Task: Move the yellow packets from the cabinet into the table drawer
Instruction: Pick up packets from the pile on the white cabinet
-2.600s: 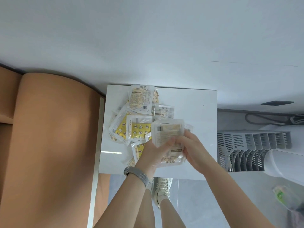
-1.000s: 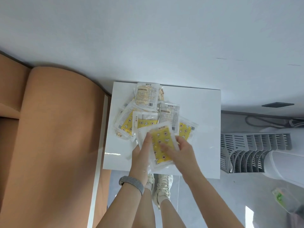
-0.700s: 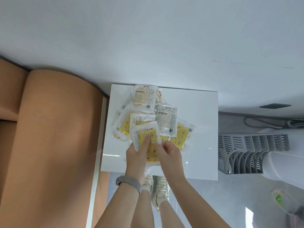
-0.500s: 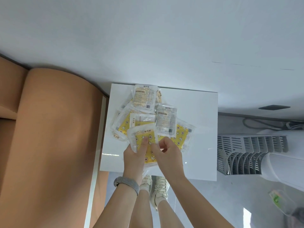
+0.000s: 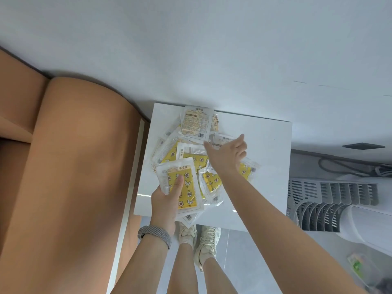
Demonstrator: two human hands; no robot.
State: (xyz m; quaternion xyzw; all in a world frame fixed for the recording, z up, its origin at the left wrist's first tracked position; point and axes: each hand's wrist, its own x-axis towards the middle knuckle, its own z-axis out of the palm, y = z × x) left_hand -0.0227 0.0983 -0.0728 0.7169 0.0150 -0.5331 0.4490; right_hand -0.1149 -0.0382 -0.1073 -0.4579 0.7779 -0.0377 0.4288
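Top packet (image 5: 196, 123) reads "HAND WARMER"; its smaller print is illegible.

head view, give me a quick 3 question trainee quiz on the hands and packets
1. True or false: the left hand holds a stack of yellow packets, thumb on top.
2. The right hand is: A) gripping a packet B) reaching open over the pile of packets C) out of view.
3. Fill in: the pile lies on a white ____.

Key: 1 true; 2 B; 3 cabinet top.
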